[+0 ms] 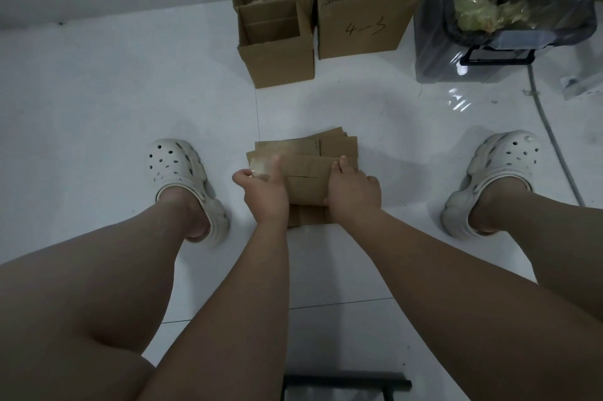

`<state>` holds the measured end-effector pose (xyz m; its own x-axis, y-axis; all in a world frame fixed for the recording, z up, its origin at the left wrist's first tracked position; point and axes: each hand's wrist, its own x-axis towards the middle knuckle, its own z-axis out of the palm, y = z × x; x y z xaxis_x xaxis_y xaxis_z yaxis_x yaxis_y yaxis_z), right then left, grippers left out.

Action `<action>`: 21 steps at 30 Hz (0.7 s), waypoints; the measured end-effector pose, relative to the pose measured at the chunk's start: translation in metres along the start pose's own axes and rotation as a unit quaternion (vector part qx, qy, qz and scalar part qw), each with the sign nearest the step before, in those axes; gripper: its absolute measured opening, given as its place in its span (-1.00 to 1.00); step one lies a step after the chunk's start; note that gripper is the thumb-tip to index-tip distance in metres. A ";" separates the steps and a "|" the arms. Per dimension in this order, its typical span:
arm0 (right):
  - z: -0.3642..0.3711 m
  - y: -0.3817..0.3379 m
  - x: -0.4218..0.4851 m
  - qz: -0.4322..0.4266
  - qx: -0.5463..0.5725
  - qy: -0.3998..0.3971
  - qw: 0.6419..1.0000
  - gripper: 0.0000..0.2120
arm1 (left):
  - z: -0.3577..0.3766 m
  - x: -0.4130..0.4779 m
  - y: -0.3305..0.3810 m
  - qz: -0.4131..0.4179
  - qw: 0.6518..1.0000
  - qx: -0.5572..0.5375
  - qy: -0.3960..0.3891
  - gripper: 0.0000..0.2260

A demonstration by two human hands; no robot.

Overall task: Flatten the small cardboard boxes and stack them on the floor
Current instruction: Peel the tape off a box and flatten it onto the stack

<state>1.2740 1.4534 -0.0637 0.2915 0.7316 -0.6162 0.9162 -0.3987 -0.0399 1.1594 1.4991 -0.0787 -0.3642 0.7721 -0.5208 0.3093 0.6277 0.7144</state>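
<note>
At stack [305, 169] edges, both hands [267, 196] [354, 195]

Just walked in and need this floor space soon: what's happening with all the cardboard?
A person grips a flattened box by its ends with left hand and right hand, holding it on the stack of flat ones on the floor between their feet. Several open boxes stand behind, not yet flattened.
</note>
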 end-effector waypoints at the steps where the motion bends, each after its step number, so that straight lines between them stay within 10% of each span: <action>1: 0.000 0.000 0.000 0.002 0.001 -0.001 1.000 -0.35 | 0.002 -0.002 -0.001 0.021 0.999 0.034 -0.032 -0.50; 4: 0.002 0.000 -0.001 0.004 0.007 0.001 1.000 -0.36 | 0.004 -0.005 -0.006 0.035 0.992 0.101 -0.060 -0.26; 9: 0.003 0.000 0.000 0.001 0.012 0.004 1.000 -0.37 | -0.001 0.001 -0.002 0.074 0.976 0.205 0.006 -0.85; 21: 0.003 0.002 0.003 0.008 0.016 0.011 1.000 -0.36 | -0.008 0.016 -0.005 0.047 0.986 0.161 0.012 -0.86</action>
<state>1.2760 1.4528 -0.0676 0.3116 0.7366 -0.6003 0.9021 -0.4278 -0.0566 1.1450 1.5075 -0.0865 -0.3409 0.8279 -0.4454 0.6038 0.5560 0.5712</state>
